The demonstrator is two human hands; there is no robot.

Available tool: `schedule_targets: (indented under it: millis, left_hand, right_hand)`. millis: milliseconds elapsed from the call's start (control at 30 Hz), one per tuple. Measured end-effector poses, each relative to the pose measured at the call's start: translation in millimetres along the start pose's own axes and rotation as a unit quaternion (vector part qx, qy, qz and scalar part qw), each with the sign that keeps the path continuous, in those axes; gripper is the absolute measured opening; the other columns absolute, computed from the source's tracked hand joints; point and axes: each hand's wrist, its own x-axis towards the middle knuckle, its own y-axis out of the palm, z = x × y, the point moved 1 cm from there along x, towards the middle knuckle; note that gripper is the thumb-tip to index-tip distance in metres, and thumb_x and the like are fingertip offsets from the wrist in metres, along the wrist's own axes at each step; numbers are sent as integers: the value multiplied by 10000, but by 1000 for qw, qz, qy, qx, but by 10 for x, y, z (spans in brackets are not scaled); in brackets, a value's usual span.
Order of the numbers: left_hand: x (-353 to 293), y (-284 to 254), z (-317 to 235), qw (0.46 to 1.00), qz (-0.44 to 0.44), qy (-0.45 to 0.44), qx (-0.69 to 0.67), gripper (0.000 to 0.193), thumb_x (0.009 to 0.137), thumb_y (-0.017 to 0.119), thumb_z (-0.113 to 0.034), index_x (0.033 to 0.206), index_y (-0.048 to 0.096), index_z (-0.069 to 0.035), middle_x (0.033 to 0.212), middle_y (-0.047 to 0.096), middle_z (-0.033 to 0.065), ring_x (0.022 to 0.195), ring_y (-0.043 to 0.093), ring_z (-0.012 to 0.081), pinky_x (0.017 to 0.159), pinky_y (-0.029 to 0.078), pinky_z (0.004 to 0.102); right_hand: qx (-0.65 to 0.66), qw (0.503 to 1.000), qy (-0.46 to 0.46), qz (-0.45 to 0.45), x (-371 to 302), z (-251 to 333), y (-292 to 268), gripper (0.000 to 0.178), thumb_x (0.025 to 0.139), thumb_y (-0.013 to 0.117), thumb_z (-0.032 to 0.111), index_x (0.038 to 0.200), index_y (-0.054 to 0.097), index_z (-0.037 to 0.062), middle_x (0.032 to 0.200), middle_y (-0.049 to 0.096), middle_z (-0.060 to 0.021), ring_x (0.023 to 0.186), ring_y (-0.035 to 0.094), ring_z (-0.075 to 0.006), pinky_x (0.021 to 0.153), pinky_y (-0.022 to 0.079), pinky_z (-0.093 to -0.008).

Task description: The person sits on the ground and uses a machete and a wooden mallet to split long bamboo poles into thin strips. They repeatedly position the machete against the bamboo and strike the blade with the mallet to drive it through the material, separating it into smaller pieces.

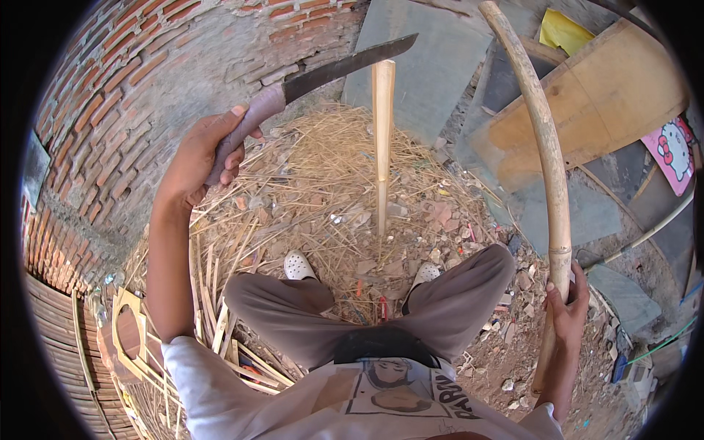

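My left hand point(205, 152) is raised at the left and wrapped round the purple-bound handle of a machete point(345, 72). Its dark blade points right and slightly away from me. Between my feet and the far slab, a pale split wooden or bamboo stake point(382, 125) stands upright, narrowing toward the ground. The blade's tip overlaps the area just above the stake's top; whether they touch I cannot tell. On the right, my right hand point(566, 306) grips a long, slightly curved bamboo pole point(546, 147) near its lower end, thumb toward me.
Straw and shavings point(323, 150) cover rubble around the stake. Split strips point(220, 323) lie left of my legs. A brick wall point(110, 95) rises at the left. Grey slabs point(422, 66), a brown board point(587, 95) and a pink panel point(671, 154) lie at the far right.
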Motion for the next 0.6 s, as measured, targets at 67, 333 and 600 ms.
schedule_targets:
  millis: [67,333,600]
  left_hand:
    - [1,-18,-44,1000,-2,1,20,461,1002,472,-436,916,614,-6,496,409,-34,349,376,63,340,297,212]
    - [-82,-48,30,999,-10,-28,32,455,1001,479,-441,928,619,-15,516,441,-29,386,410,71,377,322,221]
    - [-18,-114,95,998,-34,-26,50,462,1003,461,-459,895,591,-29,481,379,-42,354,369,73,339,292,230]
  right_hand:
    - [2,999,-50,10,135,264,67,523,882,670,109,1360,502,-20,904,635,-64,710,560,-94,594,469,-256]
    - [-59,994,-85,36,749,1113,81,644,864,718,157,1415,444,-33,1026,646,-119,816,614,-139,710,518,-287]
    - [-125,968,-105,192,823,1121,36,619,801,723,30,1365,489,-68,1326,567,-199,1244,517,-247,1062,375,-361]
